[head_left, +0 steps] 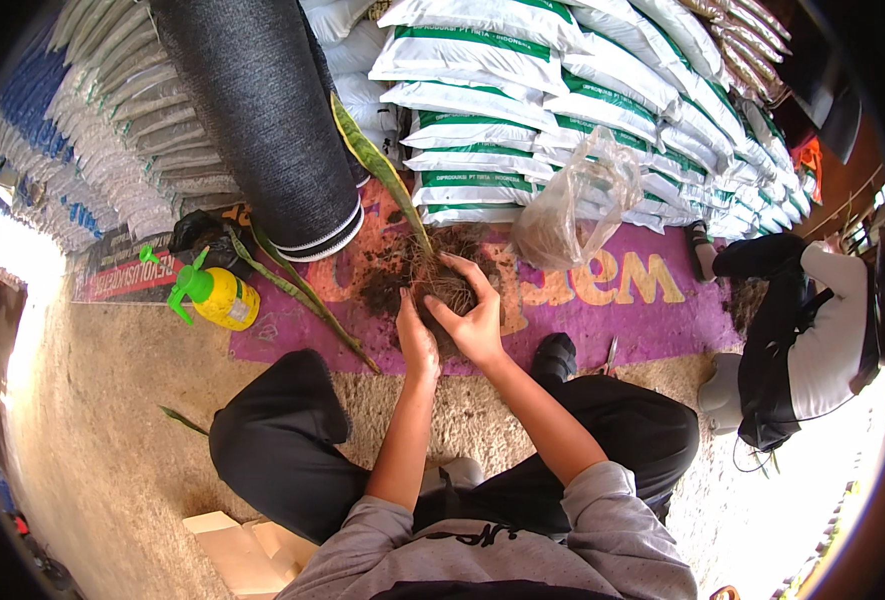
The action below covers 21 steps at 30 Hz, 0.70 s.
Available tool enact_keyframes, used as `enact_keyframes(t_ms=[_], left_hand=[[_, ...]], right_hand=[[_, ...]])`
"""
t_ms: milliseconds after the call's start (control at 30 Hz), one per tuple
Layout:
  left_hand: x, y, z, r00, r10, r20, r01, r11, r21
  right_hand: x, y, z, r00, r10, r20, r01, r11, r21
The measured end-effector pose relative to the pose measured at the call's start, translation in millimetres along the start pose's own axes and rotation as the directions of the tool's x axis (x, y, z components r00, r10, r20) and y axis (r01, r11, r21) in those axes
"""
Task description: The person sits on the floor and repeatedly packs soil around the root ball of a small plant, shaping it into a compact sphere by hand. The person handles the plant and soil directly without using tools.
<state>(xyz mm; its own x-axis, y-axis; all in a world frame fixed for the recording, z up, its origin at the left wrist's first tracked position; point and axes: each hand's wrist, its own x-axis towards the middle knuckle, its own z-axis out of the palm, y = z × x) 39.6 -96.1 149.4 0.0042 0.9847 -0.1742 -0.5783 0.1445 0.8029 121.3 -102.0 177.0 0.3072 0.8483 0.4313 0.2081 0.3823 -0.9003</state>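
Note:
A snake plant (pixel 380 163) with one long green leaf edged in yellow leans up and to the left from a root ball (pixel 450 287) of dark soil and thin brown roots. My left hand (pixel 417 338) presses against the near left side of this root ball. Around its right side curls my right hand (pixel 475 317), thumb across the front and fingers over the top. Between them, both hands cup the ball. Loose dark soil (pixel 380 290) lies scattered beneath and around it. Two more snake plant leaves (pixel 307 300) lie to the left of my hands.
A purple banner (pixel 602 320) covers the floor. To the left stands a yellow spray bottle (pixel 224 298) beside a black plastic bag (pixel 202 235). A dark roll (pixel 262 120) and stacked white-green sacks (pixel 482 120) rise behind. A clear bag (pixel 572 210), scissors (pixel 611 355) and another person (pixel 812 330) are at right.

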Motion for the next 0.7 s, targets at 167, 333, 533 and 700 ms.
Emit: enact_keyframes(t_ms=[167,333,533,700], left_hand=[[5,-3,-5,0.993,-0.12,0.004,0.119,0.98,-0.16],[12,0,-12,0.965,-0.219,0.144,0.252,0.927,-0.278],[22,1,-22,0.963,-0.169,0.21,0.192,0.976,-0.099],[19,7,-18,0.952,-0.226,0.206,0.266,0.944,-0.195]], right_hand=[[-4,-6,-4,0.956,-0.24,0.17,0.267,0.95,-0.164],[-5,-12,-10,0.887,-0.238,0.395,0.395,0.834,-0.386],[-8,-7,0,0.938,-0.113,0.326,0.175,0.97,-0.167],[3,-13,-8,0.984,-0.008,0.176,0.022,0.997,-0.08]])
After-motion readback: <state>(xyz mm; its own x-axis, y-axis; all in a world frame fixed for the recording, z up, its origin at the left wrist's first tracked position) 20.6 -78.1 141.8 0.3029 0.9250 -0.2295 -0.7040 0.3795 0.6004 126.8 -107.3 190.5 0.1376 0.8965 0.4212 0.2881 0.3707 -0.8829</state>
